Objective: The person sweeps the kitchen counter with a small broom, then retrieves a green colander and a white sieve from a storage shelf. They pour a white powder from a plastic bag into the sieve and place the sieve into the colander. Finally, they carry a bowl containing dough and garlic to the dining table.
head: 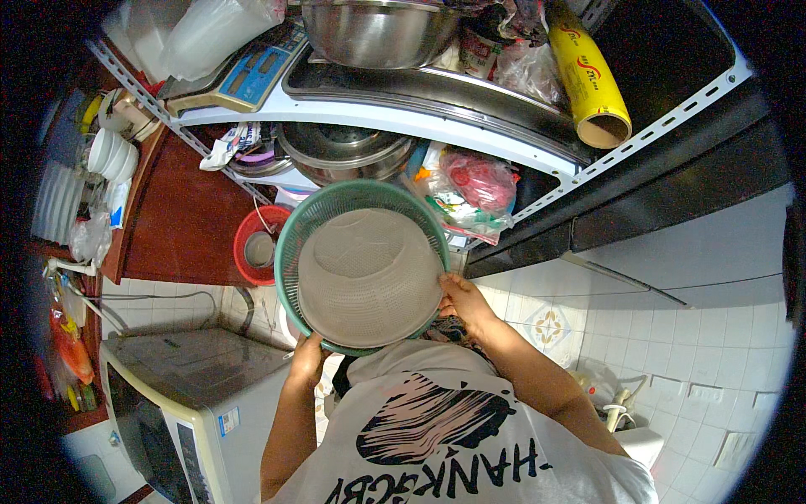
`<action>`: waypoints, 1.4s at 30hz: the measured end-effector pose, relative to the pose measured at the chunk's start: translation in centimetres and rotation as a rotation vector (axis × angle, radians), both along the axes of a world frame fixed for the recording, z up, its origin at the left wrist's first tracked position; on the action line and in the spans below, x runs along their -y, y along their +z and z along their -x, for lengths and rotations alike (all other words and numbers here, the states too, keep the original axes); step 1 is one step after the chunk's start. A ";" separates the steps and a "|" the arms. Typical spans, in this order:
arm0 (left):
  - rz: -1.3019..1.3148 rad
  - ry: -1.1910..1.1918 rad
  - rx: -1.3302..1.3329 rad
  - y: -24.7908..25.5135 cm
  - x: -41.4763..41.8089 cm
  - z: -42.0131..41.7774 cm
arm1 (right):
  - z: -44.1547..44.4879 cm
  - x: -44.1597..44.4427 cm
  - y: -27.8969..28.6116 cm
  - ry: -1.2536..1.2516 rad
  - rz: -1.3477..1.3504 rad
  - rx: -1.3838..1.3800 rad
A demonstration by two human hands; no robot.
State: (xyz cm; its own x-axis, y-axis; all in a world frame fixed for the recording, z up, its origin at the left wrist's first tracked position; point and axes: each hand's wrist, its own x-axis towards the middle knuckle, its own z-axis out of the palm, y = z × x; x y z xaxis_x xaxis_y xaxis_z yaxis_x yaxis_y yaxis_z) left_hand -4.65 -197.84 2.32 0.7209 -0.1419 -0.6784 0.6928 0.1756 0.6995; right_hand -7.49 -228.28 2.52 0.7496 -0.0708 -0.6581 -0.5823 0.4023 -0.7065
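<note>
A green plastic colander basket [286, 246] is held in front of my torso, below the metal shelves. Inside it lies a round metal mesh strainer [368, 296] with a flat circular base; whether it sits upright or upside down I cannot tell. My left hand [306, 360] grips the basket's near-left rim. On the right side, my right hand [463, 302] grips the rim, its fingers next to the strainer's edge.
Ahead, a white metal rack [403, 107] holds a steel bowl [381, 31], a blue scale [255, 69], a yellow roll [589, 75] and a lidded pot [346, 151]. A red plastic basket [242, 252] stands left. A microwave oven [201, 384] is at lower left; dark-edged cabinets [630, 252] are at right.
</note>
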 end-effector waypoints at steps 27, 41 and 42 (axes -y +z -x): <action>-0.088 -0.220 -0.102 0.3 -0.2 0.3 | -0.2 -0.8 -4.3 0.087 0.847 0.124; -0.015 -0.279 -0.099 -0.6 -1.9 0.3 | 0.9 -1.6 -5.1 0.201 0.338 -0.144; 0.007 -0.299 -0.083 -0.4 -2.0 0.2 | 0.7 -1.8 -4.8 0.225 0.397 -0.121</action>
State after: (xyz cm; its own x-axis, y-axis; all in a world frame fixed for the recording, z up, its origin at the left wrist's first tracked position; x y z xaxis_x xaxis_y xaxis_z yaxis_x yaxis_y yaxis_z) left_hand -4.87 -195.82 1.90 0.5889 -0.3441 -0.7313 0.7689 -0.0400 0.6381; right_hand -8.15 -226.49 -2.29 0.6949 -0.1791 -0.6964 -0.7114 -0.0303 -0.7021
